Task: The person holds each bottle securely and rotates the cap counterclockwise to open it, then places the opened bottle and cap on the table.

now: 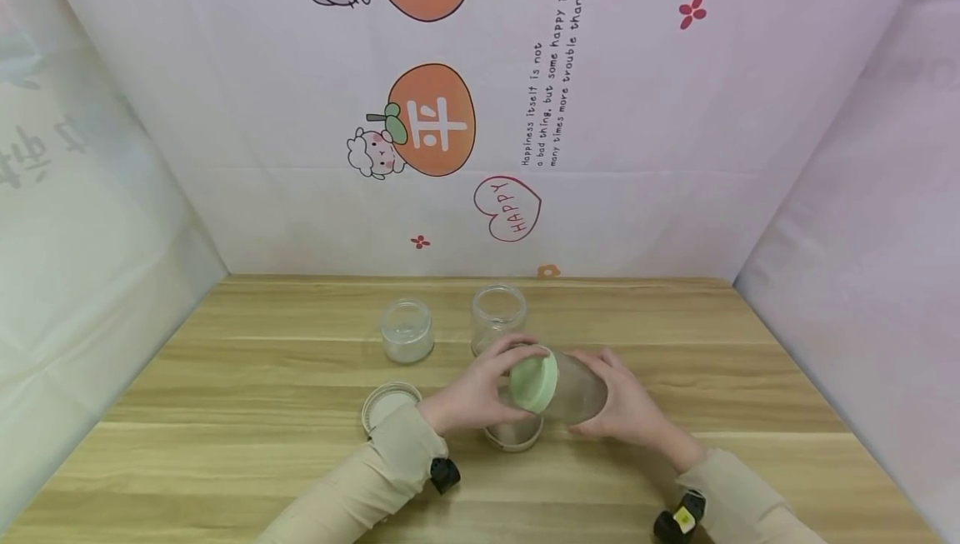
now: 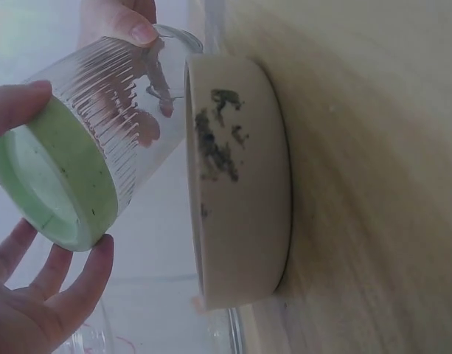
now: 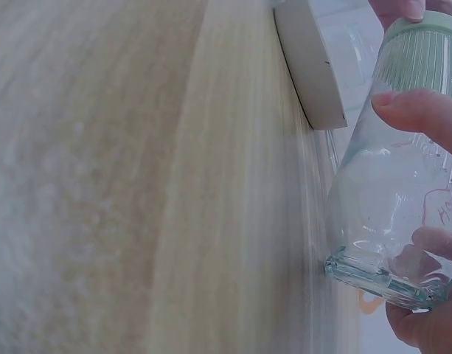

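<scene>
Both hands hold a ribbed clear glass jar (image 1: 581, 387) up off the table, lying tilted with its pale green lid (image 1: 534, 381) facing left. My left hand (image 1: 476, 390) grips the lid's rim, thumb on one side and fingertips on the other, as the left wrist view shows. Around the glass body, my right hand (image 1: 628, 402) has its thumb on one side and fingers on the other. Below the jar, a cream round lid (image 2: 244, 177) with dark smudges on its side rests on the table, partly hidden in the head view.
Behind the hands stand a short clear jar (image 1: 407, 336) and a taller clear jar (image 1: 498, 311), the latter partly covered by the left hand. Another round lid (image 1: 390, 404) lies beside the left wrist. A printed white cloth (image 1: 630, 194) closes off the wooden table's (image 1: 247, 377) back.
</scene>
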Demonstrator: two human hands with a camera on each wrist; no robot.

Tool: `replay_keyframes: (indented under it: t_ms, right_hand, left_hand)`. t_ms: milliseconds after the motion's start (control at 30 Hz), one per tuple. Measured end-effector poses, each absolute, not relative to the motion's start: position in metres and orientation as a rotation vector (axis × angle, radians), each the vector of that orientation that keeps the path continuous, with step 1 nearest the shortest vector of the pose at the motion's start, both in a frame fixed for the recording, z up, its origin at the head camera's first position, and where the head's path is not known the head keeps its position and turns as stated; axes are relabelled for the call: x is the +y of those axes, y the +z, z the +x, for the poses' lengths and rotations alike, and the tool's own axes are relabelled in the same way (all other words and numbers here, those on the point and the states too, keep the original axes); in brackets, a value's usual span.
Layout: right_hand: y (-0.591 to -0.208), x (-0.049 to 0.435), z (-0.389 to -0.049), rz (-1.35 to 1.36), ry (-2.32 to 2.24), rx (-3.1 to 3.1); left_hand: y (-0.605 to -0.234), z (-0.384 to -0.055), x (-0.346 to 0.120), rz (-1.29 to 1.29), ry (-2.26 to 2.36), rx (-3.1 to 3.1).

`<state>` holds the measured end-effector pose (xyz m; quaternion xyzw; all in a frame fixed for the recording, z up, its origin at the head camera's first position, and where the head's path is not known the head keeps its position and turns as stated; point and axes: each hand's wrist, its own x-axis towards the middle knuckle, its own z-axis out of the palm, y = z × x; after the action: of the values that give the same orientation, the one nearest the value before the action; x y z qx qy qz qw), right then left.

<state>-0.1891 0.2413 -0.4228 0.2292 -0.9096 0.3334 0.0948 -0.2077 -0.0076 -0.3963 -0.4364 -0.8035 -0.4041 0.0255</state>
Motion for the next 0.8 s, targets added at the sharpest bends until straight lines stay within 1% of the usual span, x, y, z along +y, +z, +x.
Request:
replay_keyframes:
  t_ms: [433,800]
  right_hand:
    - [-0.4237,0.2413,-0.1890,0.681,0.990,-2.698]
    - [-0.4243,0.2412,-0.1882,0.667,1.016,-2.707]
  left_hand:
    - [-0.3982,-0.2078,-0.0043,-1.218,-1.488,-2.534]
    - [-0.4000,-0.2081,-0.0021,-1.057,-1.468,-2.616]
